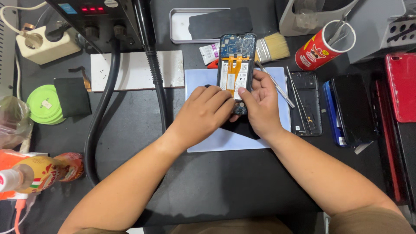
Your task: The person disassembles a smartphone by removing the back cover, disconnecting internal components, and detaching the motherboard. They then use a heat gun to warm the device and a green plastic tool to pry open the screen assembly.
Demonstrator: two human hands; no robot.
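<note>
At the desk's left edge sit a green tape roll [43,105] and, nearer the front corner, a squeeze bottle [30,174] lying on its side. Moving right, a thick black hose [100,108] curls down from the station [97,17] at the back edge, passing a white tile [132,70]. Now the centre: a pale blue mat [277,123] carries the action. The left hand [201,113] is curled, fingertips pressed onto the lower end of the opened phone [236,65], which stands tilted up over the mat's back half, its battery and orange ribbon cables exposed. The right hand [261,104] grips that same lower end from the other side, thumb on the phone's face, fingers wrapped behind. Just behind the phone lies a paintbrush [273,47]. Right of the mat, 2 thin metal tools [281,89] rest by a black phone frame [306,104]. Toward the back right corner stands a red can [323,45]; along the right edge, a red phone [401,86].
</note>
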